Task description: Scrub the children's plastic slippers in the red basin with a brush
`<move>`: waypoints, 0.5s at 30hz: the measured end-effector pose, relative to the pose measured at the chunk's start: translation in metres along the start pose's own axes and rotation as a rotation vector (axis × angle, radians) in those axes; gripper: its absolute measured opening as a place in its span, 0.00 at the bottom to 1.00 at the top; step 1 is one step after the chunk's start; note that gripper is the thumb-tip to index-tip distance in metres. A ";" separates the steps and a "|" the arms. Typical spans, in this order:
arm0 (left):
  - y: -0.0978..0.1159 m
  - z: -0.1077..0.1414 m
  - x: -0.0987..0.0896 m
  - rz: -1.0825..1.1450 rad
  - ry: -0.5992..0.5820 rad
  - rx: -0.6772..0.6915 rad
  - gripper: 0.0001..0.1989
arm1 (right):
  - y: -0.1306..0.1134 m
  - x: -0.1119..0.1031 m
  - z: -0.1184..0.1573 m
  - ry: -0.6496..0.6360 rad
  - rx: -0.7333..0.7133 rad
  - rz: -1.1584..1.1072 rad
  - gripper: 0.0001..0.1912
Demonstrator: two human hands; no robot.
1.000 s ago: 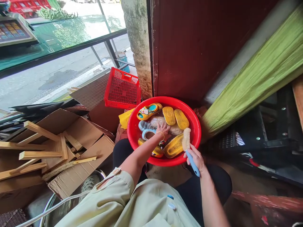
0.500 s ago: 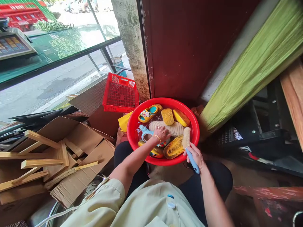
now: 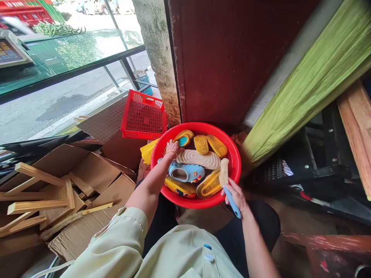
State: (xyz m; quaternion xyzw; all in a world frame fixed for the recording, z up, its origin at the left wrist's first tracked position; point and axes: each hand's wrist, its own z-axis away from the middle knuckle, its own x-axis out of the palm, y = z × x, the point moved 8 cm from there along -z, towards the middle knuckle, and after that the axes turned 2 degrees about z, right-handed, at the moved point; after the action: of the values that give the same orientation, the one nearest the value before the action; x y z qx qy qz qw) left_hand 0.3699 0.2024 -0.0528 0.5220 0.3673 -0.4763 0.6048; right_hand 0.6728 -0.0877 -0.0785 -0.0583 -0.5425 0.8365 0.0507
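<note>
The yellow clog (image 3: 187,136) with the teal insole lies inside the far-left rim of the red basin (image 3: 195,204), its long axis slanting toward the basin's far side, just beyond the left hand (image 3: 172,148), the nearer one; those fingers are at its near end, but whether they grip it I cannot tell. At the basin's near-right rim, the right hand (image 3: 238,196) has its fingers wrapped around the scrub brush (image 3: 224,173), bristles over the basin.
</note>
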 end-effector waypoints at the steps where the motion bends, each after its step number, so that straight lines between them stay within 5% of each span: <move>1: -0.002 0.001 0.001 0.008 0.002 0.011 0.19 | 0.000 0.000 0.000 0.000 0.004 0.008 0.40; 4: -0.002 0.007 -0.009 0.041 0.071 0.086 0.13 | 0.001 0.000 -0.001 -0.007 -0.001 0.004 0.40; 9: 0.020 0.028 -0.062 0.114 0.256 0.349 0.14 | 0.003 -0.001 -0.002 -0.001 -0.029 -0.031 0.39; 12: 0.045 0.052 -0.067 0.099 0.164 0.563 0.14 | 0.002 0.000 -0.002 0.017 -0.038 -0.015 0.40; 15: 0.068 0.083 -0.041 0.081 -0.057 0.764 0.15 | 0.000 0.001 0.000 0.065 -0.043 0.030 0.44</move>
State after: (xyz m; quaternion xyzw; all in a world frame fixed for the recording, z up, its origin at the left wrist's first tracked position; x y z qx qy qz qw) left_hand 0.4188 0.1289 0.0207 0.7103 0.1254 -0.5689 0.3952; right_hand 0.6714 -0.0875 -0.0785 -0.0945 -0.5575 0.8230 0.0543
